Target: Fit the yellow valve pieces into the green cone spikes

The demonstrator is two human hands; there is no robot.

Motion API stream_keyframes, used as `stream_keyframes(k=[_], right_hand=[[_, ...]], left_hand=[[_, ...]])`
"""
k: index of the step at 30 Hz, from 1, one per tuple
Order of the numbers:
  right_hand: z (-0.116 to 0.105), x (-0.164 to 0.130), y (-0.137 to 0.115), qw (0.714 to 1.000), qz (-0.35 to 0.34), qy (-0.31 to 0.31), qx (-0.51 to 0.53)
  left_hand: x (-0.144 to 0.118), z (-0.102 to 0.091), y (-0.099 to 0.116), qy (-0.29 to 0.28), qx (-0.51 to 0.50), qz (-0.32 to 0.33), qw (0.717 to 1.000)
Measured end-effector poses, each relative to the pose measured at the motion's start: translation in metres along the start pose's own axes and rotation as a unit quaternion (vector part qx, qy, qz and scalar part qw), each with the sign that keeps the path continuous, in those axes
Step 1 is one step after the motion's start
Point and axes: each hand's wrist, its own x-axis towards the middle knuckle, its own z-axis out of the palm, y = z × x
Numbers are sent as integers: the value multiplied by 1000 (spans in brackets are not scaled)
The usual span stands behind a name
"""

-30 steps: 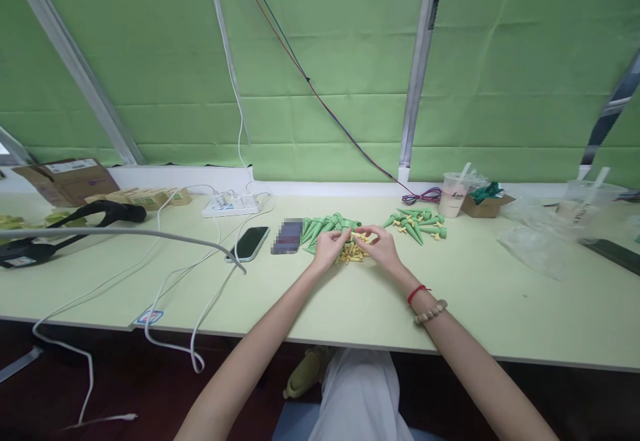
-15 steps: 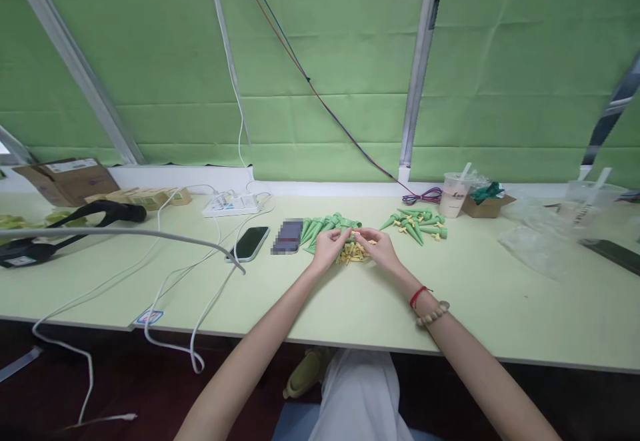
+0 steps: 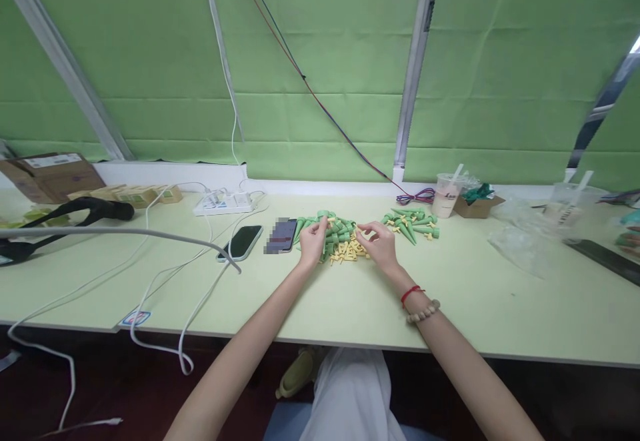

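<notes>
On the pale green worktop [image 3: 350,301], the left hand [image 3: 313,244] pinches a green cone [image 3: 326,226] at the near edge of the cone heap [image 3: 334,227]. At three o'clock from it, the right hand [image 3: 381,246] closes its grip on a small yellow piece [image 3: 361,234] above the yellow pile [image 3: 346,251]. Both parts look light, stiff, slightly slick plastic; the cone's wide end probably offers the surest hold.

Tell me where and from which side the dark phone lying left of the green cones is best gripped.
Grip the dark phone across its two long edges, coming from above. It lies flat, screen up, so only the thin sides offer purchase. Its near end looks best: white cables run close on its left and a second phone lies at its right. The left hand is nearest.
</notes>
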Motion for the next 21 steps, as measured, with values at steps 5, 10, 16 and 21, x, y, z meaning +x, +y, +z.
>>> stream_keyframes(k=[5,10,16,21], right_hand=[[-3,1,5,998,59,-6,-7],[0,-3,8,992,102,-57,-56],[7,0,-2,978,145,-67,135],[9,0,-8,969,148,-80,182]], left_hand=[[-2,-1,4,19,-2,13,1000],[-9,4,6,-33,3,34,999],[-11,6,1,-67,37,50,996],[-13,9,-4,-105,80,64,989]])
